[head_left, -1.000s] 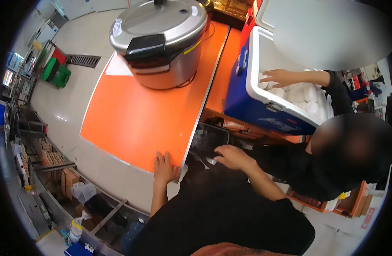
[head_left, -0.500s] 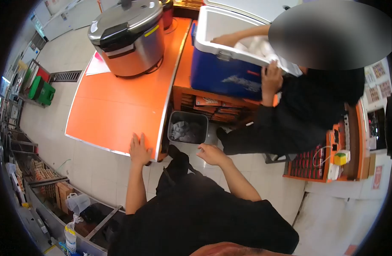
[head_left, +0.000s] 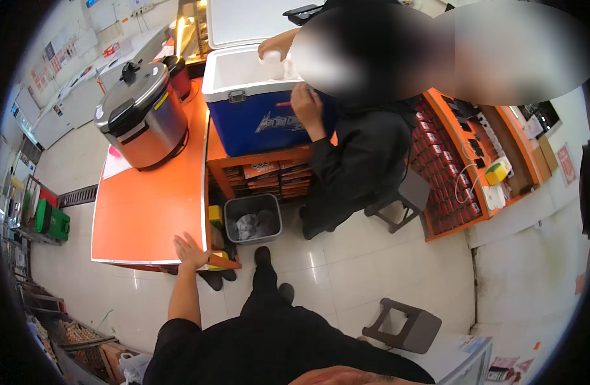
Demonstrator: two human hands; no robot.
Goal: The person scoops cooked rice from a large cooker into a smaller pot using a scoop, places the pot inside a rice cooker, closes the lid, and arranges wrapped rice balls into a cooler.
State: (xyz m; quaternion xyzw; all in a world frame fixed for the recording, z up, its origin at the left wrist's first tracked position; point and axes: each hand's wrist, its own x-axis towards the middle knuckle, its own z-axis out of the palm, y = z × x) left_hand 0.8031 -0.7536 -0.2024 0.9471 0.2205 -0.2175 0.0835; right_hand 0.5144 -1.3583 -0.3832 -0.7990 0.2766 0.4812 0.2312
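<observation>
My left hand (head_left: 191,251) rests with spread fingers on the near right corner of the orange table (head_left: 147,215). It holds nothing. My right hand is out of sight, hidden below or behind my body. A large steel rice cooker (head_left: 144,119) stands toward the far end of the table. Just right of the table, on the floor, is a grey bin (head_left: 253,219) with crumpled stuff inside. Beyond it a blue and white cooler box (head_left: 263,122) stands with its lid raised. A co-worker's hand (head_left: 277,46) holds something white over the cooler, and the other hand (head_left: 306,106) is by its front.
The co-worker (head_left: 365,160) in black stands right of the cooler. One stool (head_left: 404,196) is behind that person, another (head_left: 404,326) nearer me. An orange rack (head_left: 446,167) holds rows of red items. Shoes (head_left: 215,279) lie beside the table's corner.
My view has swung to the right. My right hand has dropped out of view, while my left stays on the table corner. The co-worker's far hand has come up out of the cooler.
</observation>
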